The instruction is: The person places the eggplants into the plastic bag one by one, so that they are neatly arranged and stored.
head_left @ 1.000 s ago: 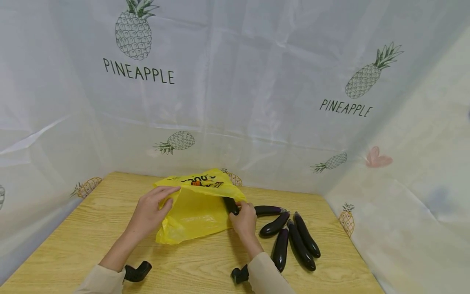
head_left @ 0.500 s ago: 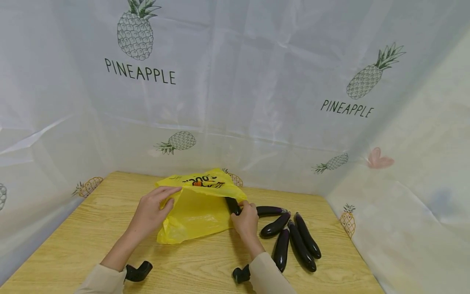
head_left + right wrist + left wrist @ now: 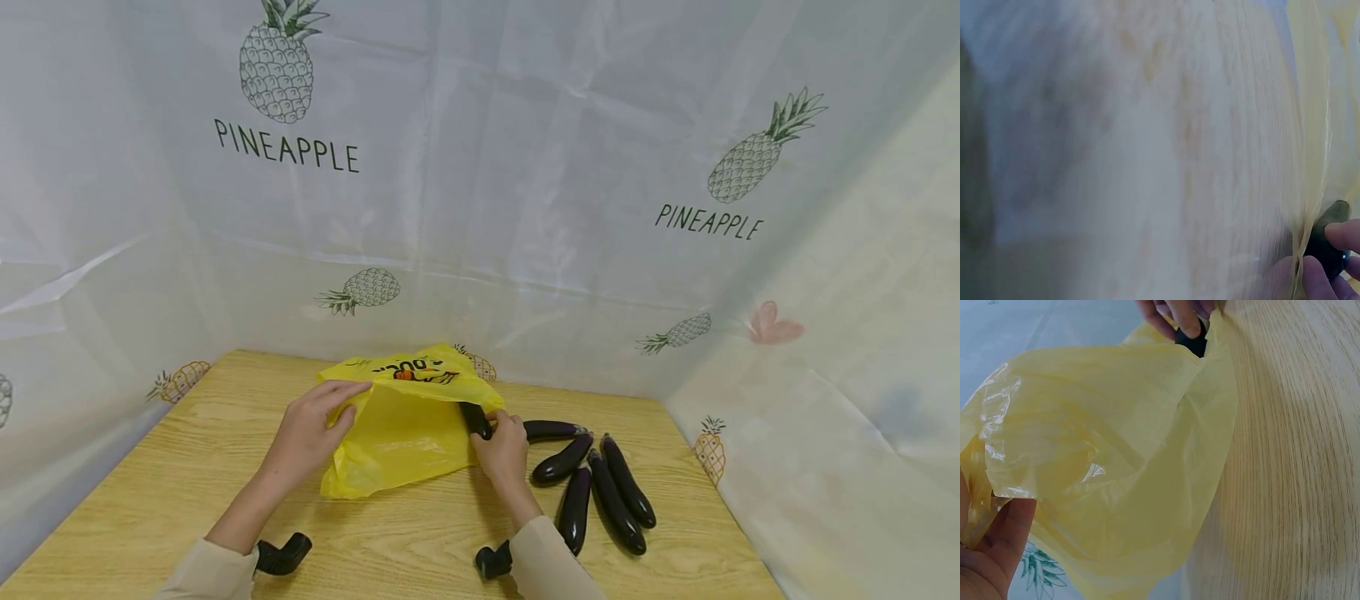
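- Yellow bag: eggplant in its mouth at three o'clock, axis eleven-to-five
- Right hand: pinching eggplant
- Left hand: touching bag, grip I cannot tell

Yellow crinkled plastic bag, centre: bright yellow; black lettering and an orange patch on the upper flap.
Long, glossy, dark eggplants, lower right: purple-black, purplish towards stem ends.
Light wooden tabletop, bottom: honey-tan, streaked with grain.
Grey-white sheet, top: green-grey pineapples, dark PINEAPPLE words upper left and right; orange pineapples lower down; pink heart shape at right.
Cloth sleeves, bottom edge: plain beige.
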Available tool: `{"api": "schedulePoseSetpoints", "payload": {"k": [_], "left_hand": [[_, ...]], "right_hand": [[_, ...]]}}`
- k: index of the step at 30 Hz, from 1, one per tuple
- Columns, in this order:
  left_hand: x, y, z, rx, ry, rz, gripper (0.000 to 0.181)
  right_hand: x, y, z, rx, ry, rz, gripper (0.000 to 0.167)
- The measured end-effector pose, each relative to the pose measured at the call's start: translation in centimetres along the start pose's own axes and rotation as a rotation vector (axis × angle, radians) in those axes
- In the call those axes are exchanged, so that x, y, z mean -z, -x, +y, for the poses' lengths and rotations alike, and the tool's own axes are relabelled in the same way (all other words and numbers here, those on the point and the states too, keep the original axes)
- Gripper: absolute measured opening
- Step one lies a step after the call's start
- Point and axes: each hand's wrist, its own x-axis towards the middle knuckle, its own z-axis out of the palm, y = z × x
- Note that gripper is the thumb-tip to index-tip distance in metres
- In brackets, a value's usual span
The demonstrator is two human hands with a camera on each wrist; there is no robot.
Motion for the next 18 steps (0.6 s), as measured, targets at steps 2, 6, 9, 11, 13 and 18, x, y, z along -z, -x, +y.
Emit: {"api": "schedulePoseSetpoints", "payload": {"k": [2, 6, 9, 11, 13, 18], "left_hand": [[0.00, -0.01, -0.01, -0.002, 0.000, 0.002, 0.043], [-0.08, -0.01, -0.12, -0.008, -0.003, 0.002, 0.043], [-0.12, -0.02, -0.19, -0.010, -0.001, -0.002, 0.042], [-0.12, -0.01, -0.21, -0.007, -0.001, -0.005, 0.042], [-0.09, -0.02, -0.26, -0.004, -0.004, -0.007, 0.042], [0.07, 0.00, -0.18, 0.000, -0.008, -0.005, 0.043]], "right_hand": [[-0.01, 0.00, 0.01, 0.001, -0.001, 0.004, 0.035], [-0.04, 0.02, 0.03, -0.002, -0.019, 0.009, 0.036], [-0.04, 0.04, 0.05, -0.005, -0.038, 0.014, 0.035], [-0.02, 0.06, 0.06, -0.005, -0.049, 0.016, 0.035], [0.03, 0.10, 0.04, 0.000, -0.055, 0.017, 0.035], [0.30, 0.33, -0.14, -0.006, -0.073, 0.001, 0.036]]}}
